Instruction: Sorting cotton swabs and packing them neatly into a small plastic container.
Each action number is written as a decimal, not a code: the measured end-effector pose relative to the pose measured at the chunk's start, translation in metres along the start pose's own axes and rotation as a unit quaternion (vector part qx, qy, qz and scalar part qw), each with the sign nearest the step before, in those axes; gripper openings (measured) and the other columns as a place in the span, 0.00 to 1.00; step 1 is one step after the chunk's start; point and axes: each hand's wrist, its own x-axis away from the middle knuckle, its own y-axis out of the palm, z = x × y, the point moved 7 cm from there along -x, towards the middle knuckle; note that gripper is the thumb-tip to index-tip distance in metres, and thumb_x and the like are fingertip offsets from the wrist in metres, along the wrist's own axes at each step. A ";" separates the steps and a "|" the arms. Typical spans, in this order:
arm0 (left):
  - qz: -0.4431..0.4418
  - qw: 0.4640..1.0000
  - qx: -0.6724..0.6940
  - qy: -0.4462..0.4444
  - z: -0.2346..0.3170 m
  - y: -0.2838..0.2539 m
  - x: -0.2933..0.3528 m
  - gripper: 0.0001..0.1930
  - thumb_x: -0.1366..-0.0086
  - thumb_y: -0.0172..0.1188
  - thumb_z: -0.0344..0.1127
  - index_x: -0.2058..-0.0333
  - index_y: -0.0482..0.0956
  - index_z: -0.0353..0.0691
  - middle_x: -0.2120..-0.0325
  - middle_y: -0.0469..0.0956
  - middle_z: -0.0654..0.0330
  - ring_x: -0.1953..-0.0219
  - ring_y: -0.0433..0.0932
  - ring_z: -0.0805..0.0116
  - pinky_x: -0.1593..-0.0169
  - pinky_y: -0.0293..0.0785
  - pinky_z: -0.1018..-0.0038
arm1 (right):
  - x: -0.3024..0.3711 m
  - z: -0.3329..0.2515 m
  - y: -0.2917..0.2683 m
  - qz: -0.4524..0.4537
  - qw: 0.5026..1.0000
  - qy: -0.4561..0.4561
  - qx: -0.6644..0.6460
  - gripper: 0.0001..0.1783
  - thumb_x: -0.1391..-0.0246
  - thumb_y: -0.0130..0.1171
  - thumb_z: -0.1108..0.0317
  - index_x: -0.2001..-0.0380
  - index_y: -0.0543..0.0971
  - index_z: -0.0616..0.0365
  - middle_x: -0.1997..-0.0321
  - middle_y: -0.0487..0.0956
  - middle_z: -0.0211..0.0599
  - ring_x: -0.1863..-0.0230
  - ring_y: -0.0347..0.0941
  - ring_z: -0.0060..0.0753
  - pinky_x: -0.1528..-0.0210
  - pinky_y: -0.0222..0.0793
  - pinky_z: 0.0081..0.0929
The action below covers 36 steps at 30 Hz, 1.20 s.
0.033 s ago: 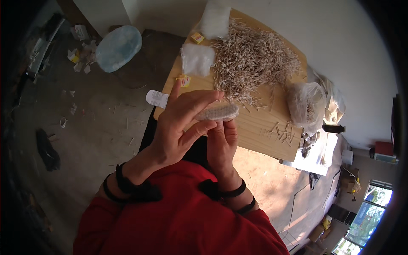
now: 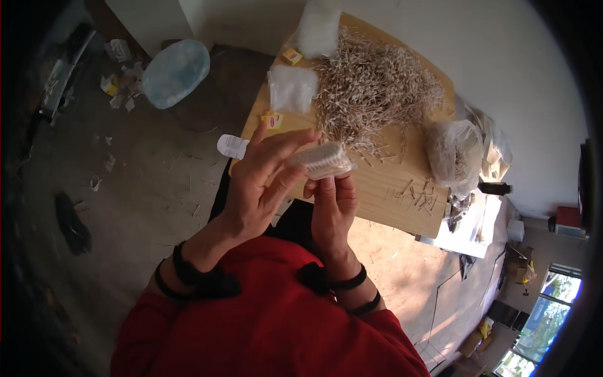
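Note:
Above the table's near edge, my two hands hold a clear plastic bag packed with cotton swabs [image 2: 323, 161], their white tips lined up side by side. My left hand [image 2: 254, 182] grips the bag's left end between thumb and fingers. From below, my right hand [image 2: 334, 207] pinches the bag's right underside with thumb and fingertips. Behind them, a large heap of loose cotton swabs [image 2: 377, 88] covers much of the wooden table [image 2: 370, 200]. Flat clear plastic bags [image 2: 293, 90] lie left of the heap, beside a small yellow label [image 2: 272, 120].
A bulging clear bag [image 2: 453, 157] stands at the table's right edge, near several loose sticks [image 2: 418, 196]. A printed white card [image 2: 232, 146] juts over the left edge. On the floor at left are a pale blue tub [image 2: 176, 74] and a dark cloth-like item [image 2: 72, 223].
The bag of swabs has tilted, showing more of its face and its clear plastic end. My right hand has shifted slightly right.

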 end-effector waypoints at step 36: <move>-0.200 0.967 -0.157 0.008 -0.153 0.107 0.027 0.05 0.42 0.63 0.28 0.70 0.75 0.37 0.70 0.74 0.56 0.61 0.74 0.53 0.55 0.68 0.60 | -0.043 0.098 -0.080 -0.138 0.830 -0.108 0.529 0.02 0.46 0.55 0.78 0.69 0.74 0.61 0.67 0.75 0.45 0.65 0.74 0.56 0.64 0.72 0.45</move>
